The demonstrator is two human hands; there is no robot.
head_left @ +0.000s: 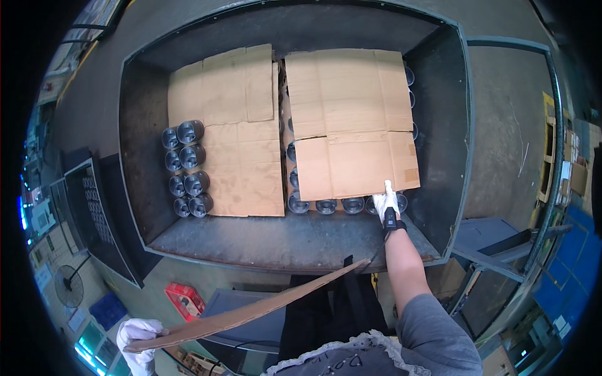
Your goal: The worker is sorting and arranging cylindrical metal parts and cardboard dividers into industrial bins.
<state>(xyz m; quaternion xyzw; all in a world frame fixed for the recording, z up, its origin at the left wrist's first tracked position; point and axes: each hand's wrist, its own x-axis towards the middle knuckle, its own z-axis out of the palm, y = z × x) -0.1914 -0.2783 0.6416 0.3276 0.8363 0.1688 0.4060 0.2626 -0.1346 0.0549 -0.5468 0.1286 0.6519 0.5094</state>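
My left hand [141, 343], in a white glove, grips one end of a loose cardboard sheet [251, 308], which hangs on edge in front of my body, outside the bin. My gloved right hand [387, 202] reaches over the bin's near side. It pinches the front edge of another cardboard sheet [351, 164], one finger on top; the other fingers are partly hidden. Under that sheet stand shiny hollow metal cylinders [326, 206], showing along its edges. To the left, several similar cylinders [190, 131] sit in two columns on a further cardboard sheet [244, 169].
A deep dark metal bin [433, 119] surrounds the parts, its near rim between me and them. Right of it are a metal frame [555, 125] and a grey flat surface [489, 235]. A red crate [185, 301], a fan [69, 286] and another bin [103, 219] stand left.
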